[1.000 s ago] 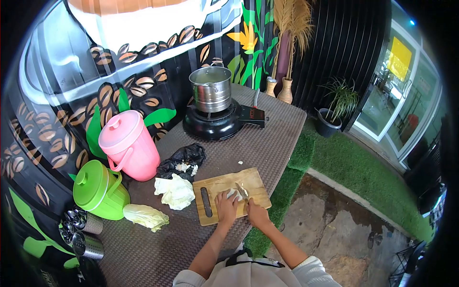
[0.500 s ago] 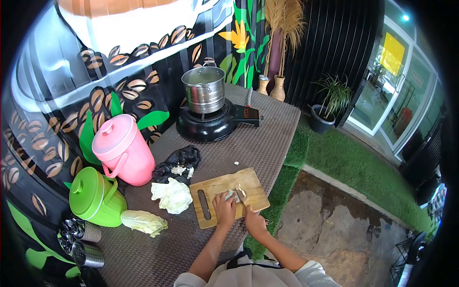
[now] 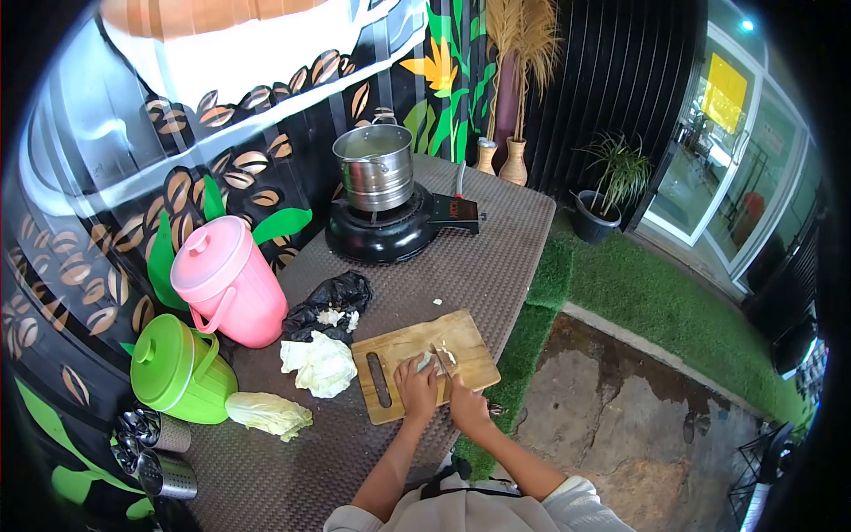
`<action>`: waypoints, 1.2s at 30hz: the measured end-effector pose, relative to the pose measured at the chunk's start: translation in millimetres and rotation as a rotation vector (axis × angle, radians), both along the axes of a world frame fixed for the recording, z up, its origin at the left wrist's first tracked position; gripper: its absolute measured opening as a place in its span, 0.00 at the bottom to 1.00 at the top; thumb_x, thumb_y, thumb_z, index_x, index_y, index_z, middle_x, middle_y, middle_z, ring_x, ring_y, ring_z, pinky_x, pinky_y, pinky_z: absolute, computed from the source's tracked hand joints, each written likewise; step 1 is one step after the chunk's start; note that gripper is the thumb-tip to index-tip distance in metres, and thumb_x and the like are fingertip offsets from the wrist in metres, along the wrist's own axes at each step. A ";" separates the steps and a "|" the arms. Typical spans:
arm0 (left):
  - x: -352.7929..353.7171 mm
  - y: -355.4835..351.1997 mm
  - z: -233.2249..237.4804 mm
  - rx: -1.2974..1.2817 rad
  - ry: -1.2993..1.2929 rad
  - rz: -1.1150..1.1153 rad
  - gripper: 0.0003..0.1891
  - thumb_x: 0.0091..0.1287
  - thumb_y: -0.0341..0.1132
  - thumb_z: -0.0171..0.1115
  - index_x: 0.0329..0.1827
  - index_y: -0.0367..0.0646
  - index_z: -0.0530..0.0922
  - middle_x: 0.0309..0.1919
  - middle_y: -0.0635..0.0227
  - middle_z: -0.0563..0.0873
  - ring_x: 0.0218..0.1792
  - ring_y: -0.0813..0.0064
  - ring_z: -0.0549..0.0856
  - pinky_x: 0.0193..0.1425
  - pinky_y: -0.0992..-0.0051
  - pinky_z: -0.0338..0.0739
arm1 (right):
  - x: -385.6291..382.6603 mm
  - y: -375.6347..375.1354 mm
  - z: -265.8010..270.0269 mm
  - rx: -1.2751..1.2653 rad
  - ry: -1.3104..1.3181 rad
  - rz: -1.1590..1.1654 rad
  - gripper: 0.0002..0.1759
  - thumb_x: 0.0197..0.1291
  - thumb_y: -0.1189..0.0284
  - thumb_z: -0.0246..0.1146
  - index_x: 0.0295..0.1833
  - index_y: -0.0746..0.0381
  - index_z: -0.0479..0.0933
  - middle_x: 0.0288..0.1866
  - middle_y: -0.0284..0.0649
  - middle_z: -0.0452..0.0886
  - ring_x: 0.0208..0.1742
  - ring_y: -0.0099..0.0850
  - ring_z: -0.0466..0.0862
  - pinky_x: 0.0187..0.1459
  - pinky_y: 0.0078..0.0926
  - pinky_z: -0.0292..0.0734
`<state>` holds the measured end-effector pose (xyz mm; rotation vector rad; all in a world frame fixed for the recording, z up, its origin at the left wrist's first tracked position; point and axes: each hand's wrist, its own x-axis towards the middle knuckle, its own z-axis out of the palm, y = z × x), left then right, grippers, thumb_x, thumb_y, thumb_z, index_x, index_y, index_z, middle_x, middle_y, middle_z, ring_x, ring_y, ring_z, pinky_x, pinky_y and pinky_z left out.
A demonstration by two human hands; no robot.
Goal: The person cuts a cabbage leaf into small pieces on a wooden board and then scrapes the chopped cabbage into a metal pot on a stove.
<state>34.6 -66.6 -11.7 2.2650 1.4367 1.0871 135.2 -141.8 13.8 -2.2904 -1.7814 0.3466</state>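
Observation:
A wooden cutting board (image 3: 394, 344) lies near the table's right edge. My left hand (image 3: 417, 388) presses a small pale piece of cabbage (image 3: 428, 360) onto the board. My right hand (image 3: 464, 408) grips a knife (image 3: 443, 356) whose blade points away from me and rests against the cabbage piece. A few cut bits lie on the board just past the blade.
Loose cabbage leaves (image 3: 319, 363) and a cabbage wedge (image 3: 263, 412) lie left of the board. A black bag (image 3: 332, 298) holds scraps. A pink jug (image 3: 226, 282), a green jug (image 3: 179, 368), metal cups (image 3: 158, 452), and a steel pot (image 3: 376, 167) on a black stove (image 3: 390, 233) stand along the wall.
The view has shifted slightly. My right hand has drawn a little toward me with the knife; my left hand stays on the cabbage piece.

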 end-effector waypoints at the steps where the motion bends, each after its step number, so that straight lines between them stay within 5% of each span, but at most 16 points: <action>1: 0.1 0.5 0.6 -0.003 0.011 0.001 0.14 0.63 0.35 0.63 0.51 0.45 0.85 0.55 0.64 0.80 0.60 0.61 0.71 0.66 0.63 0.59 | 5.5 6.3 4.9 0.022 0.019 0.030 0.11 0.61 0.74 0.55 0.46 0.65 0.63 0.31 0.57 0.82 0.32 0.49 0.86 0.29 0.42 0.83; 23: 0.3 -0.5 4.0 0.076 -0.018 -0.009 0.13 0.61 0.34 0.63 0.47 0.44 0.85 0.50 0.65 0.82 0.56 0.62 0.74 0.63 0.61 0.63 | -7.2 -11.4 -5.9 0.092 -0.020 -0.004 0.07 0.62 0.73 0.52 0.44 0.63 0.65 0.28 0.53 0.83 0.31 0.46 0.87 0.29 0.40 0.83; 29: 1.9 -1.0 -1.3 0.064 0.014 0.013 0.13 0.61 0.34 0.63 0.47 0.46 0.86 0.50 0.66 0.82 0.56 0.62 0.74 0.63 0.61 0.64 | 21.5 16.8 7.0 0.013 0.068 0.120 0.12 0.65 0.70 0.50 0.51 0.64 0.65 0.32 0.56 0.83 0.35 0.52 0.86 0.34 0.51 0.81; 36: 0.2 -2.7 3.1 0.057 0.005 -0.001 0.12 0.61 0.35 0.64 0.47 0.48 0.86 0.49 0.67 0.83 0.57 0.63 0.75 0.63 0.61 0.64 | -6.7 -10.0 3.5 0.025 0.125 -0.045 0.10 0.64 0.72 0.51 0.48 0.64 0.66 0.30 0.56 0.83 0.35 0.51 0.87 0.36 0.53 0.82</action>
